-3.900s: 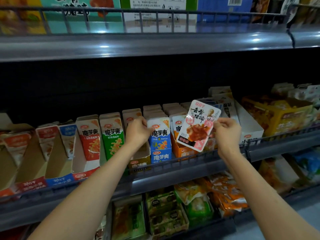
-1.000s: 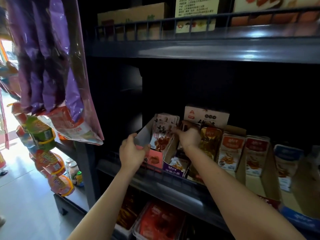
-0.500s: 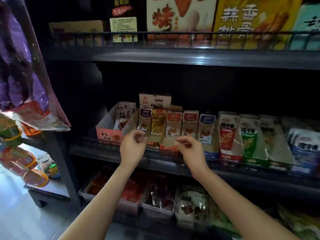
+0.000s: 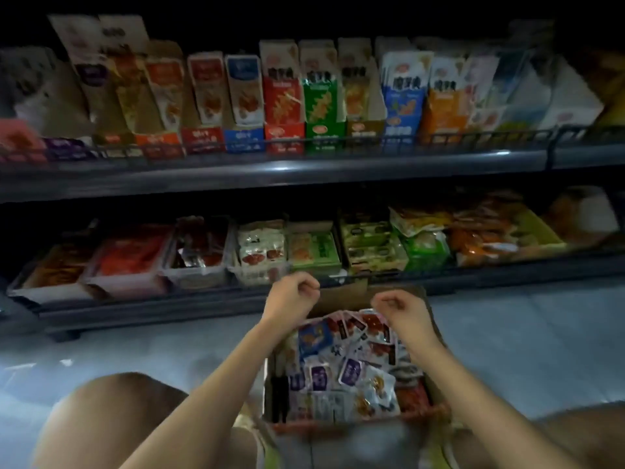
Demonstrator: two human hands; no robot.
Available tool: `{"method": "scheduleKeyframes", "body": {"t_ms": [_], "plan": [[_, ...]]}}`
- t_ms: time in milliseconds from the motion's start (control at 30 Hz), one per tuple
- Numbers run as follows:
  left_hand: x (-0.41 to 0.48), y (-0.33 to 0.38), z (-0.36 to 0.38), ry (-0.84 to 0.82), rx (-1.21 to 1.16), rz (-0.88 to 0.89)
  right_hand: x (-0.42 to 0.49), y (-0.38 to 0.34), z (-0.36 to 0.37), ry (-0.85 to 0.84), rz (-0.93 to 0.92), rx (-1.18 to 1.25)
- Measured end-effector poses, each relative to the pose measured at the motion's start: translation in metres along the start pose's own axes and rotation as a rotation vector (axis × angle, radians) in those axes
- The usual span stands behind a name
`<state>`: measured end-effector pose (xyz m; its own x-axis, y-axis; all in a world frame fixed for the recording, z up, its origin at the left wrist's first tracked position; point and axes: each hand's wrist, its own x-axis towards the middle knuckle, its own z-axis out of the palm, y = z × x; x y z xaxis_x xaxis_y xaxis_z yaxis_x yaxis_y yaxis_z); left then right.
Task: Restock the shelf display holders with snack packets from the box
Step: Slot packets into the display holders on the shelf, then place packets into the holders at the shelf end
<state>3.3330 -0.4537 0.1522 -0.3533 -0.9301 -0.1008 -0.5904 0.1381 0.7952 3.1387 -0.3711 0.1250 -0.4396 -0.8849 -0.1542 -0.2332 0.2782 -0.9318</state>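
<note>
A cardboard box (image 4: pixel 342 296) stands on the floor between my knees, filled with several mixed snack packets (image 4: pixel 351 370) in blue, purple, red and white. My left hand (image 4: pixel 292 294) hovers over the box's far left corner, fingers loosely curled and holding nothing. My right hand (image 4: pixel 404 311) hangs above the box's far right side, also loosely curled and holding nothing. The display holders (image 4: pixel 284 96) stand in a row on the upper shelf, upright cardboard cartons with packets inside.
The lower shelf carries trays of snack bags (image 4: pixel 257 252) behind a dark rail. A wire rail (image 4: pixel 372 140) runs along the upper shelf's front. My knees (image 4: pixel 111 411) flank the box. Grey floor (image 4: pixel 524 333) lies to either side.
My view dropped from the upper shelf's left end to the box on the floor. Both hands came down from the shelf and now hang over the box; the earlier packet is gone from my right hand.
</note>
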Motion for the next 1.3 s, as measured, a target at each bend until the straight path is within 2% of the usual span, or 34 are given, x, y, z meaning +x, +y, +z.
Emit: {"method": "scheduleKeyframes", "body": {"t_ms": [100,233,467,567,633,700,767,833,900,1000,1067,1133,1200,1300], "plan": [[-0.002,-0.032,0.049,-0.094,0.058,-0.095,-0.005,0.061,-0.016,0.069,0.156,-0.044],[-0.004,-0.071,0.099,-0.12,0.063,-0.202,0.001,0.148,-0.019,0.022,0.332,-0.181],[-0.009,-0.136,0.131,-0.067,0.02,-0.425,0.024,0.216,0.021,-0.252,0.33,-0.649],[-0.01,-0.153,0.132,-0.037,-0.031,-0.48,0.035,0.23,0.037,-0.279,0.29,-0.81],[-0.009,-0.159,0.133,-0.021,-0.053,-0.508,0.036,0.233,0.045,-0.287,0.255,-1.009],[-0.007,-0.163,0.135,-0.012,-0.071,-0.53,0.036,0.236,0.047,-0.247,0.193,-1.08],[-0.005,-0.166,0.136,-0.021,-0.093,-0.55,0.037,0.235,0.044,-0.246,0.182,-0.993],[-0.004,-0.169,0.138,-0.041,-0.1,-0.568,0.04,0.23,0.036,-0.283,0.28,-0.802],[-0.006,-0.169,0.141,-0.076,-0.097,-0.584,0.04,0.221,0.029,-0.257,0.415,-0.515],[-0.01,-0.164,0.148,-0.144,-0.114,-0.6,0.033,0.195,0.025,-0.133,0.55,-0.033],[-0.014,-0.154,0.151,-0.194,-0.242,-0.664,0.026,0.178,0.029,-0.128,0.621,0.165],[-0.017,-0.145,0.155,-0.207,-0.473,-0.791,0.021,0.167,0.041,-0.198,0.681,0.224],[-0.019,-0.138,0.157,-0.153,-0.666,-0.844,0.014,0.161,0.057,-0.307,0.716,0.222],[-0.018,-0.139,0.151,0.03,-0.705,-0.812,0.012,0.164,0.073,-0.372,0.668,0.185]]}}
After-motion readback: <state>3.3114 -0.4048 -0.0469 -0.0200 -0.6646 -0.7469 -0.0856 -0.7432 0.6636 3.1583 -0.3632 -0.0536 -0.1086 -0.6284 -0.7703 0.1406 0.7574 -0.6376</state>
